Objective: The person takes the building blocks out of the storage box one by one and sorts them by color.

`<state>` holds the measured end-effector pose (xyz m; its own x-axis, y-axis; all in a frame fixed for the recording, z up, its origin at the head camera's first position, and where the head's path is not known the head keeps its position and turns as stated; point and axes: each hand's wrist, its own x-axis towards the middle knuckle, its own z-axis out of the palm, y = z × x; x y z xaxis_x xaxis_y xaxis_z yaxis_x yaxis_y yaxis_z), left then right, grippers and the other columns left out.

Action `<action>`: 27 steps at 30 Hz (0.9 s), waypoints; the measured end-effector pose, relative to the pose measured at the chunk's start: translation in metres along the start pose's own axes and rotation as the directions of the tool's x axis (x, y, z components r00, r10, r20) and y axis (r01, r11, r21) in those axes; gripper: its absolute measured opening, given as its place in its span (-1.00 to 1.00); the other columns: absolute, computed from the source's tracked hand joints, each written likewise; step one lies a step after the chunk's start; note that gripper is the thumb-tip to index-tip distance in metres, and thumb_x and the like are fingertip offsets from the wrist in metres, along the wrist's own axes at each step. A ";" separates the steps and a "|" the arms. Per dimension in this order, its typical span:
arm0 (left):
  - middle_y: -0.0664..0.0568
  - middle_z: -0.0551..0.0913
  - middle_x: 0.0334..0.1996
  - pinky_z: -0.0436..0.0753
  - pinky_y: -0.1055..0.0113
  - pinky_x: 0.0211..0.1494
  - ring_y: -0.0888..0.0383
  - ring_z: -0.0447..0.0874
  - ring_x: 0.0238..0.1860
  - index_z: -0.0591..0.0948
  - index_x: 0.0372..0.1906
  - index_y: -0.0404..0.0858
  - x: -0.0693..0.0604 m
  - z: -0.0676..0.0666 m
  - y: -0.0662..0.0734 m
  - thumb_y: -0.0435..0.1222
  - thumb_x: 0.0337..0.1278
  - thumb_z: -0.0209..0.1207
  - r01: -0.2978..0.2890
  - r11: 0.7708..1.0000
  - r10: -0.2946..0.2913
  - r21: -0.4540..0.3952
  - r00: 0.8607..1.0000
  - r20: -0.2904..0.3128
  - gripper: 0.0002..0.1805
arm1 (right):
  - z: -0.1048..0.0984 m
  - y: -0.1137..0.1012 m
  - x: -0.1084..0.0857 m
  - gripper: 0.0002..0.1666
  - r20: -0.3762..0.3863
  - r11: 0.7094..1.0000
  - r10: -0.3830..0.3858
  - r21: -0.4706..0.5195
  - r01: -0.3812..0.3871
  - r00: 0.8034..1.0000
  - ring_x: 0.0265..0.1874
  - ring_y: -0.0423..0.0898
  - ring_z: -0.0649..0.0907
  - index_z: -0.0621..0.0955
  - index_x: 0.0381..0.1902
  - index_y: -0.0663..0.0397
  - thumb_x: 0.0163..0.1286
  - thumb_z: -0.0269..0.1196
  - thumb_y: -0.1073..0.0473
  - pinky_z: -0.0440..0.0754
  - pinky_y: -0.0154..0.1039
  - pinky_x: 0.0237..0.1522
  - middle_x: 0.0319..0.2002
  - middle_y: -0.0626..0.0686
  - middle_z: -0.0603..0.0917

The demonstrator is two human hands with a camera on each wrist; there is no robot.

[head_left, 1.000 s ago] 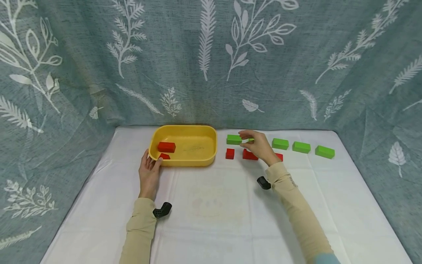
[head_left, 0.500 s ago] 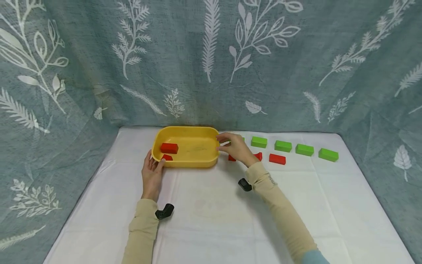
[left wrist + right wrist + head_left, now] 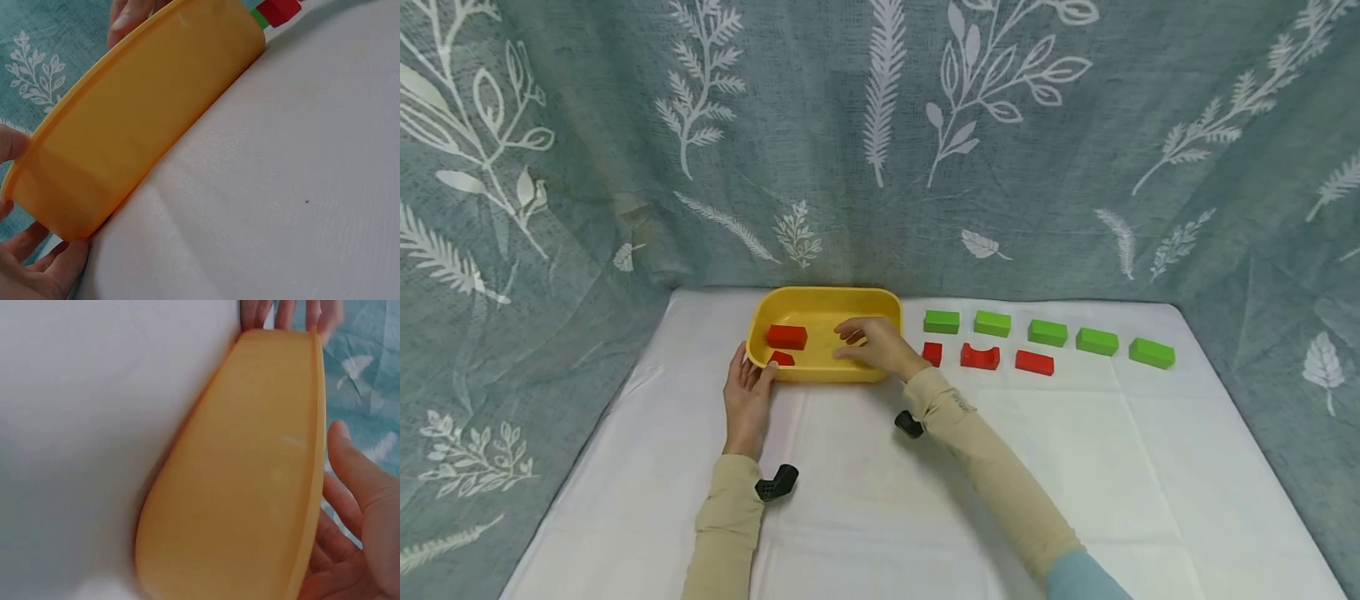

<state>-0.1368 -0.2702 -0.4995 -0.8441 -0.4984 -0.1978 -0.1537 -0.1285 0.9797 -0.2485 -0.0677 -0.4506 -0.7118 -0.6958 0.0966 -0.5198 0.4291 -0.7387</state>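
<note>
A yellow plastic tray (image 3: 820, 375) stands at the back of the table. My left hand (image 3: 747, 408) grips its near left corner, thumb on the rim and fingers round the outside wall. In the tray are a red rectangular block (image 3: 787, 337) and another red piece (image 3: 782, 358), partly hidden by the front wall. My right hand (image 3: 880, 343) hovers over the tray's right half, thumb and fingers apart with no object visible between them. From the right wrist view, the tray wall (image 3: 231, 469) hides what lies inside, beside the right hand (image 3: 362, 512).
Several green blocks (image 3: 992, 323) form a row right of the tray. In front of them lie a small red block (image 3: 932, 354), a red arch-shaped block (image 3: 980, 357) and a red rectangular block (image 3: 1034, 362). A patterned curtain (image 3: 850, 167) hangs behind the white-covered table (image 3: 880, 500).
My right hand has moved left from above the green and red blocks, past the tray's right edge, to over its inside. The left hand keeps its hold on the tray.
</note>
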 end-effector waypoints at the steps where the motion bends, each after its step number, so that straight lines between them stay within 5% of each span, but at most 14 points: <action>1: 0.06 0.12 0.52 0.35 0.31 0.41 0.10 0.20 0.44 0.05 0.56 0.11 0.000 0.000 0.000 -0.22 0.37 0.15 -0.004 1.000 0.004 -0.004 1.000 -0.002 -0.21 | 0.003 -0.001 0.003 -0.47 0.007 1.000 0.000 -0.009 0.000 1.000 -0.04 0.00 0.65 0.60 0.13 0.30 0.27 0.38 0.12 0.62 -0.29 0.06 0.03 0.18 0.67; 21: 0.02 0.17 0.50 0.38 0.31 0.39 0.08 0.25 0.39 0.07 0.56 0.04 -0.003 -0.002 0.003 -0.27 0.37 0.14 -0.033 0.999 0.034 -0.024 0.999 0.007 -0.23 | 0.056 -0.030 0.058 -0.62 0.108 0.996 -0.002 -0.090 0.011 0.994 -0.16 -0.05 0.69 0.67 -0.01 0.29 0.23 0.41 0.24 0.64 -0.42 -0.09 -0.15 0.14 0.73; 27: -0.02 0.22 0.47 0.37 0.29 0.41 0.07 0.28 0.38 0.11 0.55 -0.02 -0.002 -0.002 0.002 -0.32 0.35 0.15 -0.060 0.997 0.060 -0.040 0.998 0.003 -0.24 | 0.064 -0.037 0.068 -0.61 0.154 0.982 0.021 -0.190 0.009 0.988 -0.14 -0.11 0.68 0.66 0.03 0.22 0.26 0.39 0.23 0.61 -0.45 -0.07 -0.10 0.09 0.74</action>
<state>-0.1339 -0.2712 -0.4969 -0.8534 -0.5026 -0.1386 -0.0823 -0.1327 0.9877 -0.2477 -0.1675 -0.4597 -0.6414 -0.7669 -0.0227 -0.6063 0.5248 -0.5974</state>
